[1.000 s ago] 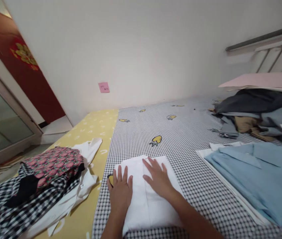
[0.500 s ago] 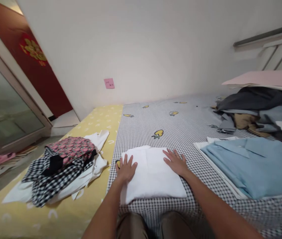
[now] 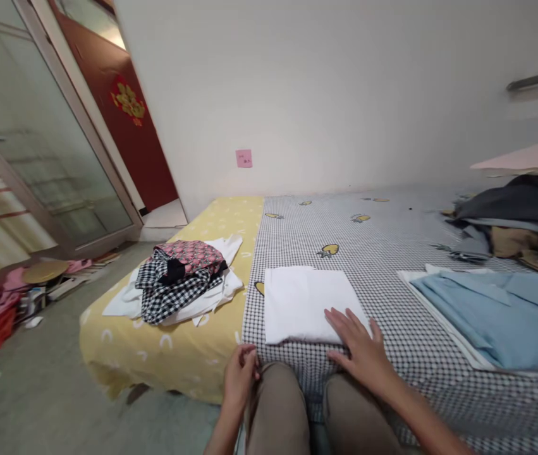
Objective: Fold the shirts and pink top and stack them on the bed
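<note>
A folded white garment (image 3: 309, 303) lies flat on the checked side of the bed in front of me. My right hand (image 3: 361, 354) is open, its fingers spread over the garment's near right corner. My left hand (image 3: 241, 376) is off the cloth, beside my left knee at the bed's near edge. Its fingers are curled in, and nothing shows in them.
Left on the yellow sheet (image 3: 121, 341) sits a loose pile with a black-and-white checked garment (image 3: 178, 300) and a pink patterned one (image 3: 195, 256). To the right lie a folded blue shirt (image 3: 496, 316) and a dark clothes heap (image 3: 525, 205). The bed ends against a wall.
My left hand has lifted off the white garment and come back to my knee, its fingers curling. My right hand has slid to the near right corner. The view has turned left.
</note>
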Available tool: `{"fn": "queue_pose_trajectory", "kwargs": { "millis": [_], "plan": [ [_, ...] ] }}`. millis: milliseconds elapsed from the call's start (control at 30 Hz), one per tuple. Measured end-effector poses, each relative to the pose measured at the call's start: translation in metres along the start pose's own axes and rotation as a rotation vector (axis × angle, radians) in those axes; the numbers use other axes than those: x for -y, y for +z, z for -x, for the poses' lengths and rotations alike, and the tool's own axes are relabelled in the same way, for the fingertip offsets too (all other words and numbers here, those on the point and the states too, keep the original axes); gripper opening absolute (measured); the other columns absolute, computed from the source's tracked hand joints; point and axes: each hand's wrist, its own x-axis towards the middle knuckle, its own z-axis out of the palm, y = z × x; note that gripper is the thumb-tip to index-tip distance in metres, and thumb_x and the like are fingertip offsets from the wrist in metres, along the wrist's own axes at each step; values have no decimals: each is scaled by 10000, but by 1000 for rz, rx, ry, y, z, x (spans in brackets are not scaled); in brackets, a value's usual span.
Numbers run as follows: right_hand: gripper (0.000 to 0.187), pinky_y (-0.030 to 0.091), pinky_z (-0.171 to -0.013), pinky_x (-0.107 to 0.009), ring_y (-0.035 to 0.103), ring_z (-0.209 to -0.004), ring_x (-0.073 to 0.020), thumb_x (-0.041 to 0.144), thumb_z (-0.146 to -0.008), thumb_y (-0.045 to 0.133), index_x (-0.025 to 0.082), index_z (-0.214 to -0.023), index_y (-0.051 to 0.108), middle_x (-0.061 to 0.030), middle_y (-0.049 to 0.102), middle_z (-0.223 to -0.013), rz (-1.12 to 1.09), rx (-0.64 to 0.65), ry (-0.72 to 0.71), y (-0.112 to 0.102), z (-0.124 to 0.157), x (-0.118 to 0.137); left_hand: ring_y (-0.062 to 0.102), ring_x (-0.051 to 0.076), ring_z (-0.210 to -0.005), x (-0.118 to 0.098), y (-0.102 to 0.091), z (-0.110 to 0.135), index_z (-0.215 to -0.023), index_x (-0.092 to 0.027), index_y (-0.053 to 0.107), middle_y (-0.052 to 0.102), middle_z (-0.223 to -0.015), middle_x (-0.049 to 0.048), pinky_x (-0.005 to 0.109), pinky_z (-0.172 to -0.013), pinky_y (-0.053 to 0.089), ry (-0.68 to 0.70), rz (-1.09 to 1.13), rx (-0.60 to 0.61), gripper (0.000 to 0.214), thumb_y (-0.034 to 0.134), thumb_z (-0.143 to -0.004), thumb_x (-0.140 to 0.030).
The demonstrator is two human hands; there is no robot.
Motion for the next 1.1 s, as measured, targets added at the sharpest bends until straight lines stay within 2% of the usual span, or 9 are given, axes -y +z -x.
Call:
{"fn": "queue_pose_trajectory", "kwargs": {
  "millis": [67, 133, 200, 267, 367, 433, 633, 867, 1100],
  "plan": [
    [620, 126, -1152, -721, 355, -1464, -359, 369, -868, 512, 355, -1484, 439, -56, 489, -1547, -17, -91, 44, 4, 18, -17, 521, 153, -406, 0, 1, 2, -877, -190, 618, 552, -513, -58, 283, -444, 416, -10, 30, 11, 558, 665, -574, -657],
    [583, 260, -1128, -674, 461, -1391, -355, 383, -848, 485, 294, -1424, 504, -108, 548, -1488, -124, -224, 184, 5, 34, -37, 516, 150, -412, -3, 3, -1, -916, -191, 609, 524, -488, -83, 275, -459, 408, -10, 55, 39, 583, 705, -545, -629],
    [582, 443, -1018, -576, 627, -1191, -338, 459, -821, 483, 215, -1345, 550, -163, 668, -1298, -324, -340, 391, 1, 47, -51, 508, 148, -422, -6, 7, -4, -941, -187, 596, 509, -471, -96, 270, -476, 401, -8, 70, 86, 609, 734, -520, -604],
    [606, 548, -804, -457, 719, -863, -290, 527, -783, 505, 171, -1270, 567, -129, 742, -988, -596, -375, 588, -4, 56, -53, 518, 152, -446, -8, 12, -6, -980, -180, 583, 524, -471, -94, 269, -496, 402, -14, 70, 146, 646, 753, -514, -593],
    [608, 464, -531, -304, 654, -546, -206, 548, -707, 604, 184, -1193, 569, -16, 697, -713, -1001, -336, 768, -9, 58, -38, 569, 163, -496, -6, 18, -8, -1078, -171, 547, 603, -529, -66, 274, -548, 435, -68, 77, 209, 751, 782, -510, -604],
    [602, 413, -501, -251, 653, -538, -178, 507, -661, 686, 208, -1171, 569, 6, 698, -710, -1196, -325, 836, -10, 54, -24, 599, 164, -520, -4, 19, -8, -1117, -168, 527, 652, -582, -41, 275, -576, 454, -117, 102, 227, 816, 807, -492, -611],
    [508, 484, -595, -244, 701, -642, -159, 423, -648, 770, 248, -1076, 560, 17, 721, -773, -1535, -303, 946, -11, 38, 0, 659, 155, -558, -6, 12, -10, -1103, -179, 549, 726, -668, -1, 263, -615, 506, -162, 172, 236, 766, 871, -516, -551],
    [523, 512, -603, -225, 711, -674, -148, 396, -616, 850, 257, -1005, 530, 18, 756, -799, -1577, -162, 956, -13, 39, 5, 677, 119, -568, -23, 18, 10, -1084, -180, 562, 735, -722, 18, 205, -589, 516, -393, 399, 180, 516, 847, -669, -292],
    [505, 555, -631, -238, 719, -713, -160, 367, -603, 877, 257, -970, 548, -4, 766, -808, -1585, -118, 973, -4, 40, -8, 657, 70, -601, -21, 23, 12, -1083, -193, 585, 716, -776, -5, 168, -598, 496, -376, 485, 122, 367, 768, -765, -219]
  ]
}}
